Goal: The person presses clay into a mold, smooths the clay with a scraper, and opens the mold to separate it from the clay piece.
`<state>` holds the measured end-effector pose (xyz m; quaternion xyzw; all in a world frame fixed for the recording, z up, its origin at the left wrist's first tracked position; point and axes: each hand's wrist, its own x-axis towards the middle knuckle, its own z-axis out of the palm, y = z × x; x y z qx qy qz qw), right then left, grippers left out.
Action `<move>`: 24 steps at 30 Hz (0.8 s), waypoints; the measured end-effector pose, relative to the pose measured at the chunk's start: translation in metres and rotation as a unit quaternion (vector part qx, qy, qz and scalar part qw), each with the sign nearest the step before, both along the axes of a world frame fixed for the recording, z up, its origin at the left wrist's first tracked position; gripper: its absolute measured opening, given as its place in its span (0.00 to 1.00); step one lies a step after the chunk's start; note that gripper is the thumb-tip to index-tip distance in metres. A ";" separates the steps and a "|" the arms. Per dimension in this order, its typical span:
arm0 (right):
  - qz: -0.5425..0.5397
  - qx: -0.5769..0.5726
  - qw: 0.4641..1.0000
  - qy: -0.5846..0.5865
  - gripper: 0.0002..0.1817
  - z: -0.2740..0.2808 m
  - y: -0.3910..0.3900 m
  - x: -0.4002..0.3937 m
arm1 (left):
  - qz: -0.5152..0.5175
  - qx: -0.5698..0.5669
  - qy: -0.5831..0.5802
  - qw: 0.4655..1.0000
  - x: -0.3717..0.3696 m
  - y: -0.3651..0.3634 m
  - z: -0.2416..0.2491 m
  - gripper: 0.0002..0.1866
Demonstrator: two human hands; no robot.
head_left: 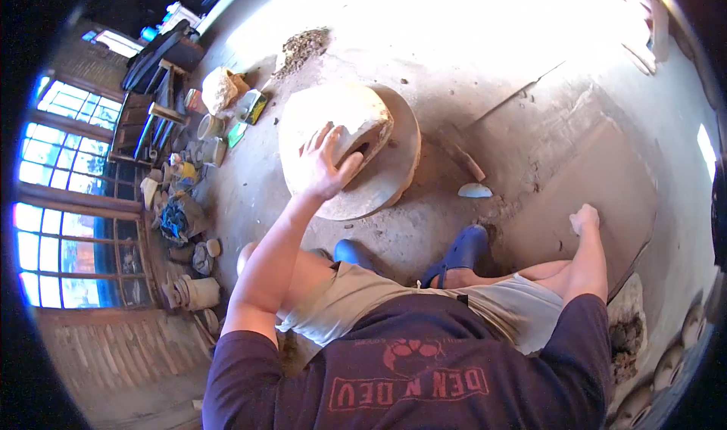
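Note:
My left hand (326,165) lies with fingers spread on a large, pale, rounded block (303,112) that has a dark hollow in its near side. The block rests on a round disc (401,150), which looks like a potter's wheel head. Over on the right, my right hand (585,219) is closed, knuckles up, at a flat grey-brown slab (598,172); whatever its fingers hold, if anything, is hidden. Between the disc and the slab lie a wooden piece (463,157) and a white half-moon piece (475,191).
A thin stick (522,93) lies on the floor beyond. Dark crumbs (303,50) are heaped near the back. Pots, bags and a blue cloth (174,219) line the left wall under windows. Several round pots (670,366) stand at the lower right. My blue clogs (466,250) are before the disc.

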<state>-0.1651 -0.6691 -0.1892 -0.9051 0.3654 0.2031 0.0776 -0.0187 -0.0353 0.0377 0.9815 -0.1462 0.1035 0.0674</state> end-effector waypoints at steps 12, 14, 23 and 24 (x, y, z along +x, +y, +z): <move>-0.090 0.367 0.806 -0.456 0.22 0.065 0.081 0.047 | 0.126 -0.015 0.099 0.987 0.029 0.044 -0.019 0.43; -0.084 0.426 0.661 -0.613 0.20 0.097 0.115 0.049 | 0.055 -0.160 0.082 0.982 0.033 0.053 -0.038 0.43; 0.385 0.252 0.617 -0.638 0.43 0.222 0.395 0.029 | -0.072 -0.789 0.373 0.482 -0.059 -0.113 0.027 0.20; 0.421 0.145 0.657 -0.608 0.46 0.233 0.381 0.036 | -0.064 -0.788 0.383 0.478 -0.054 -0.100 0.027 0.18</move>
